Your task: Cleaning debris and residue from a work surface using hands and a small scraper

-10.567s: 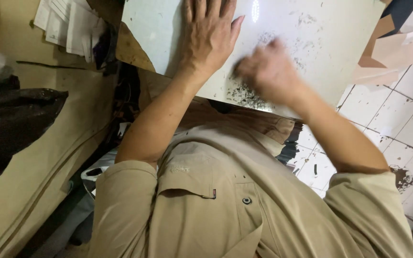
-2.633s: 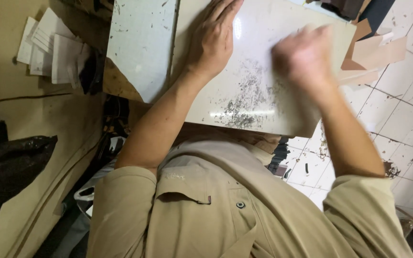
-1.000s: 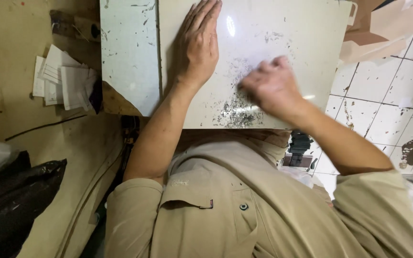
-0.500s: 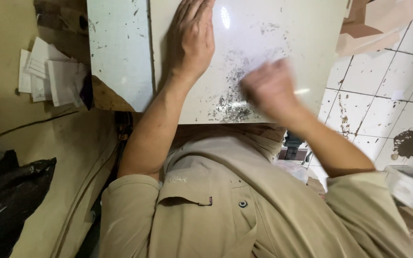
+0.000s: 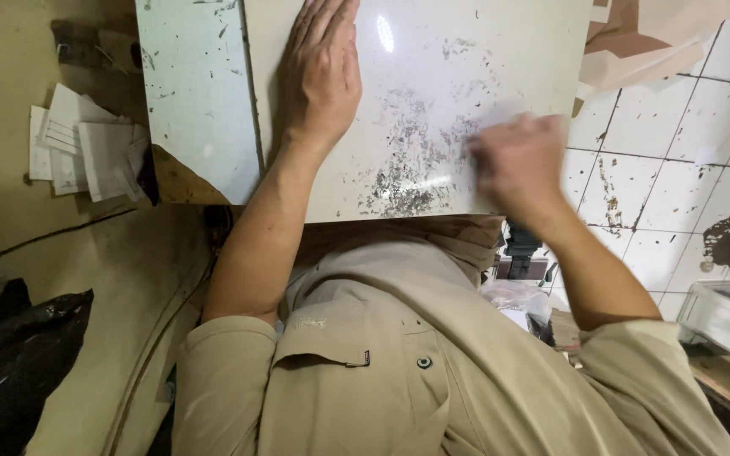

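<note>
White floor tiles (image 5: 678, 169) with dark stains fill the right of the view; tan floor (image 5: 61, 253) on the left carries a loose stack of papers (image 5: 86, 152) and a black bag (image 5: 10, 363) at lower left. Torn brown cardboard (image 5: 652, 42) lies at upper right.

Glossy pale tile (image 5: 433, 93) lies flat ahead of the person, who wears a beige shirt (image 5: 382, 363). A speckled grey board (image 5: 196, 93) sits just beside the tile's left edge; its lower corner is broken away. Dark grey smears (image 5: 407, 169) cover the tile's near middle area.

Left hand (image 5: 323, 76): palm down, flat on the tile, fingers straight and pressed close together, thumb alongside.

Right hand (image 5: 521, 165): over the tile's near right corner, motion-blurred. Fingers appear curled in, possibly around something small, but cannot tell through the blur.

Metal box (image 5: 728, 317) at the right edge, well apart from both hands.
</note>
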